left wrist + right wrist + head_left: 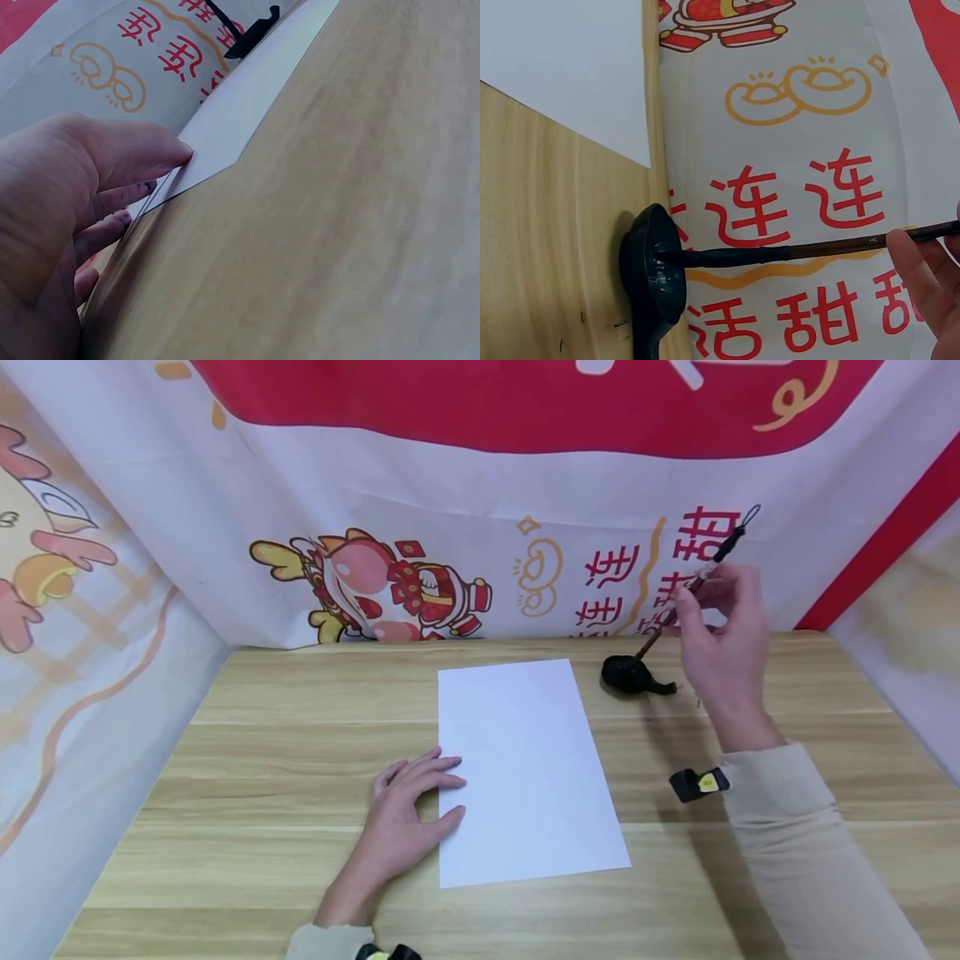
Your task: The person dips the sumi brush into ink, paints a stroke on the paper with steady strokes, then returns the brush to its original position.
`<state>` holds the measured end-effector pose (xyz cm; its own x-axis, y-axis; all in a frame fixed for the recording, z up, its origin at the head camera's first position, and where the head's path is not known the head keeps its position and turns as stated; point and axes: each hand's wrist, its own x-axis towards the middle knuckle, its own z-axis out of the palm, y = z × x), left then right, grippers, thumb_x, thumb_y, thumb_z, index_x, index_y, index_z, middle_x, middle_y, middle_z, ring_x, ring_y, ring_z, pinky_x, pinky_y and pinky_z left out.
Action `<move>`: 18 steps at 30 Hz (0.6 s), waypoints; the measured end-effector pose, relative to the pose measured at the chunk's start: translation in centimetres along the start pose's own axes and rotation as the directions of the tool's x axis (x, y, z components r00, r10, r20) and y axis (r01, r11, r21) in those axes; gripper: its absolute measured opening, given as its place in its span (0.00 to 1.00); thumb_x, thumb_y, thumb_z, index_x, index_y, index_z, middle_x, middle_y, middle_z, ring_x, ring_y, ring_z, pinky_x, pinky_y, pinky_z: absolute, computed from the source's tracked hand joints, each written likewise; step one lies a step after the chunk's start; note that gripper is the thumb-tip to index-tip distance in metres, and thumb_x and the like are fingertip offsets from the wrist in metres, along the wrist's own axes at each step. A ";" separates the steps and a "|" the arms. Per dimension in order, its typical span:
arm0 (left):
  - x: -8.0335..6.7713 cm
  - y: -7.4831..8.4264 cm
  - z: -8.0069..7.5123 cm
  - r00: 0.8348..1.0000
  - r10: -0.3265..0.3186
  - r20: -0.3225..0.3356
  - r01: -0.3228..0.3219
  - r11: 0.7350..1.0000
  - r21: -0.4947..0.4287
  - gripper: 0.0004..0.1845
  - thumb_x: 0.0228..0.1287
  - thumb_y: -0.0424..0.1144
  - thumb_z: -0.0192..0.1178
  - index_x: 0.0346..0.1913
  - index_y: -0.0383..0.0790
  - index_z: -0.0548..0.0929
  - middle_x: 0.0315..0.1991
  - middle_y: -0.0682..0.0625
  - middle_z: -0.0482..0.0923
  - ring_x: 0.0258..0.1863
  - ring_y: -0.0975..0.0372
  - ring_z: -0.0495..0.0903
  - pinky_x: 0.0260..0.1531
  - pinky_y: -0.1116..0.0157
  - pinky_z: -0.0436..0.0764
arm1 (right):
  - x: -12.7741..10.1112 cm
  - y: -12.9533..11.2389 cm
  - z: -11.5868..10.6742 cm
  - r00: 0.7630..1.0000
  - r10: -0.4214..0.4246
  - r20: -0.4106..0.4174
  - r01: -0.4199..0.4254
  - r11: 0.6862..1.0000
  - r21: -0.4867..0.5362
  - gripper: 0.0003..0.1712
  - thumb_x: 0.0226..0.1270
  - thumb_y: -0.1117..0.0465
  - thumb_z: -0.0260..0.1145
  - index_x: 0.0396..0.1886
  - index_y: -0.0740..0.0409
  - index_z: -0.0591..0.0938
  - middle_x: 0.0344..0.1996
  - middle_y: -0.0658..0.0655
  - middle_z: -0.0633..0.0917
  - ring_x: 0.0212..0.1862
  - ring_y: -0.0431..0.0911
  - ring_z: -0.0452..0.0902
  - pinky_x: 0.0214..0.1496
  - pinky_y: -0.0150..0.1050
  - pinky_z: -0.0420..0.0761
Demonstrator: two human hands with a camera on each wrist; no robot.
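A sheet of white paper [525, 768] lies on the wooden table in front of the person. The left hand [412, 810] rests at its left edge, fingers spread and fingertips touching the sheet; in the left wrist view the thumb [142, 154] lies on the paper [240, 112]. Up at the right, the right hand [727, 635] pinches a dark-handled writing brush [708, 568] that slants down to the left. The brush tip dips into a small black ladle-shaped ink dish [626, 677]. In the right wrist view the brush [840, 246] enters the dish [660, 270], its tip hidden inside.
Behind the wooden table [300, 735] hangs a printed cloth [465, 477] with red characters and a cartoon figure, close to the brush's upper end. Another printed cloth [112, 610] closes off the left side. Small dark specks [621, 324] mark the wood beside the dish.
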<state>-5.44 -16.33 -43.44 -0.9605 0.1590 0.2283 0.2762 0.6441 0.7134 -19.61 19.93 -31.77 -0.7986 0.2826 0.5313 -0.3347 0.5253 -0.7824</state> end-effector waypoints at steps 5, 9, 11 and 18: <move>0.0 0.0 0.0 1.000 -0.020 0.016 0.020 1.000 -0.006 0.18 0.57 0.36 0.79 0.50 0.55 0.91 0.68 0.56 0.85 0.78 0.51 0.74 0.78 0.39 0.53 | -0.2 0.1 0.0 1.000 -0.006 0.011 0.006 1.000 -0.015 0.19 0.82 0.59 0.64 0.65 0.59 0.75 0.46 0.37 0.79 0.47 0.34 0.80 0.37 0.19 0.82; -0.1 0.0 0.0 0.999 -0.030 0.027 0.030 1.000 -0.006 0.18 0.57 0.37 0.80 0.51 0.54 0.91 0.68 0.56 0.85 0.78 0.51 0.74 0.79 0.40 0.53 | -0.4 0.2 -0.1 0.999 0.033 0.025 -0.033 0.999 0.005 0.20 0.82 0.61 0.63 0.66 0.62 0.73 0.46 0.38 0.79 0.47 0.34 0.80 0.37 0.19 0.84; 0.0 0.0 0.1 0.999 -0.025 0.021 0.025 1.000 -0.003 0.18 0.57 0.37 0.79 0.50 0.53 0.91 0.68 0.56 0.85 0.78 0.51 0.74 0.79 0.40 0.53 | -0.3 0.1 -0.4 0.999 0.043 0.015 -0.043 0.999 0.005 0.20 0.82 0.59 0.63 0.67 0.60 0.73 0.46 0.36 0.78 0.49 0.34 0.80 0.37 0.19 0.83; 0.1 -0.1 0.0 0.999 -0.030 0.023 0.030 1.000 0.000 0.18 0.57 0.37 0.79 0.51 0.53 0.91 0.68 0.56 0.85 0.78 0.51 0.74 0.79 0.41 0.53 | -0.2 -0.4 -0.5 0.999 0.042 -0.005 -0.042 0.999 0.003 0.19 0.82 0.58 0.64 0.66 0.57 0.74 0.45 0.34 0.78 0.48 0.34 0.80 0.39 0.19 0.83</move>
<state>-5.55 -16.40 -43.53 -0.9689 0.1567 0.1914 0.2472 0.6486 0.7198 -19.06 20.10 -31.40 -0.8094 0.3090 0.4995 -0.3021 0.5104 -0.8052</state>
